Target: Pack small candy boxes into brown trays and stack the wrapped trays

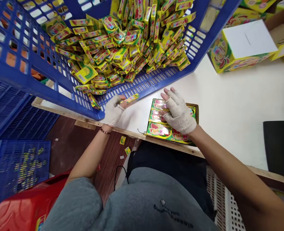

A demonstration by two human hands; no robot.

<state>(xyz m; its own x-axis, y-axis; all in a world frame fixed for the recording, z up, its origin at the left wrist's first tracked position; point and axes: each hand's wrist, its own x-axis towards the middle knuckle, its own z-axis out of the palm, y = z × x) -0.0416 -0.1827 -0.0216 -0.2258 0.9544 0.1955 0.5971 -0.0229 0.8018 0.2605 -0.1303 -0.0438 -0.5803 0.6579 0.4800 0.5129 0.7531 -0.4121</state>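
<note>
A slim yellow-and-green pack [133, 98] is being pinched between the thumb and fingers of the left hand [113, 110], over which a fingerless white knit glove is being worn. Just beyond that hand, a heap of small packs [129, 53] is being contained by a blue plastic basket [192, 65]. The right hand [179, 112], gloved likewise, is being held over an open display box [197, 117], its fingers extended and apart from the thumb; whether the watermelon-printed packs [158, 129] beneath it are being touched cannot be told. The box is being supported by a white tabletop [224, 106]. Beyond and to the right of the right hand, a white-topped carton [249, 40] is being supported likewise.
</note>
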